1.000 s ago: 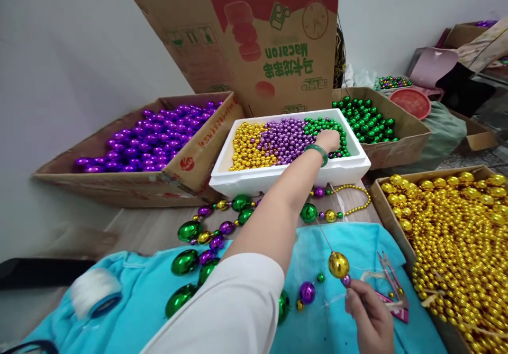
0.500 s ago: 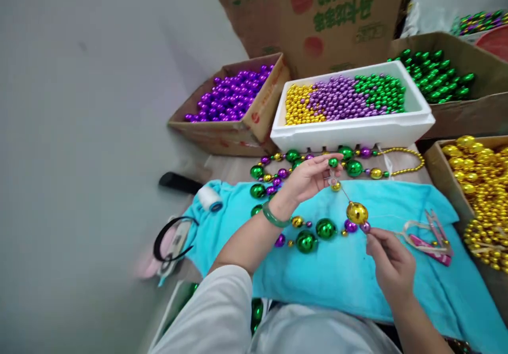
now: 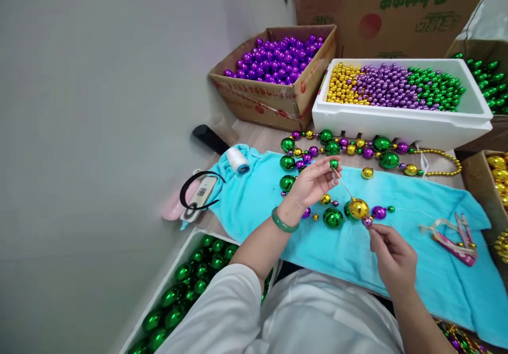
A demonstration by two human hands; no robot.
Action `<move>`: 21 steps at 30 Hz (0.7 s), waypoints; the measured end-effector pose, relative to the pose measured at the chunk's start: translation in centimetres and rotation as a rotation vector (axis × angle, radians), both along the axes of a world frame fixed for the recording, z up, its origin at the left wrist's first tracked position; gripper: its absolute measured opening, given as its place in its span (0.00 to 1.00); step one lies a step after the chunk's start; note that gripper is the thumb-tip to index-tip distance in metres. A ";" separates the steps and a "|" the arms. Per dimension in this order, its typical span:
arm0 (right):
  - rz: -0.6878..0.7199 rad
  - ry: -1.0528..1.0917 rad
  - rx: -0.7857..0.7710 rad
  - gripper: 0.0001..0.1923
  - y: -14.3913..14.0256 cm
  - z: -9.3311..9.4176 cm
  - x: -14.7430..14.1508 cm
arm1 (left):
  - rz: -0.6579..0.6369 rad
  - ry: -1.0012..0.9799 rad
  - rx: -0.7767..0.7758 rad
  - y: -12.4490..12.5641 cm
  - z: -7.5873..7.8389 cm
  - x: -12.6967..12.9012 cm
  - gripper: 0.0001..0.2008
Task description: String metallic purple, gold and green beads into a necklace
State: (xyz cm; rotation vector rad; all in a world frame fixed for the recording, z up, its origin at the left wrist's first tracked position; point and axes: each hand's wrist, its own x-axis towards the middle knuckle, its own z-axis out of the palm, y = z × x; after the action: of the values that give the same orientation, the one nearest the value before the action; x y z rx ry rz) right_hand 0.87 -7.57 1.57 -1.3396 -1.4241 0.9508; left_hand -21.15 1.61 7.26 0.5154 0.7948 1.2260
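My left hand (image 3: 315, 182), with a green bangle (image 3: 284, 221) at its wrist, pinches a small green bead (image 3: 334, 164) between thumb and fingertips. From there a thin straight line, a thread or needle, runs down to a large gold bead (image 3: 359, 208). Just under that gold bead, my right hand (image 3: 397, 261) pinches a small purple bead (image 3: 367, 221) with thumb and forefinger. A strand of green, gold and purple beads, including a large green bead (image 3: 333, 217), lies on the turquoise towel (image 3: 357, 259) behind both hands. A loose-looking gold bead (image 3: 367, 173) rests on the towel.
Behind stand a carton of purple beads (image 3: 257, 97) and a white foam box (image 3: 400, 124) of small beads. A thread spool (image 3: 237, 160) and black headband (image 3: 183, 195) lie left, pink-handled snips (image 3: 456, 249) right. A bin of green beads (image 3: 182, 272) is at lower left.
The view has swung left, so the towel and boxes appear farther right. Relative to the towel, both hands have shifted left, still holding the green and purple beads.
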 end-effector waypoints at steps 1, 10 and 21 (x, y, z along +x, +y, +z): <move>0.003 -0.006 -0.005 0.10 -0.1 -0.1 -0.2 | 0.005 0.000 0.009 -0.1 0.0 -0.2 0.12; 0.015 -0.023 -0.057 0.11 -0.4 -0.8 -0.3 | 0.088 0.055 0.089 -1.6 -1.0 -0.1 0.16; 0.064 0.252 -0.290 0.11 0.9 -2.2 0.8 | -0.122 0.302 0.158 -3.3 -3.0 4.6 0.19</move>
State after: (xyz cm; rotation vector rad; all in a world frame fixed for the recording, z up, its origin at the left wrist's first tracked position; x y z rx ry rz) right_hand 1.68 -6.69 -0.65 -1.3301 -1.1744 1.3584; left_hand -16.60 -1.69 4.23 0.8807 0.9098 1.1172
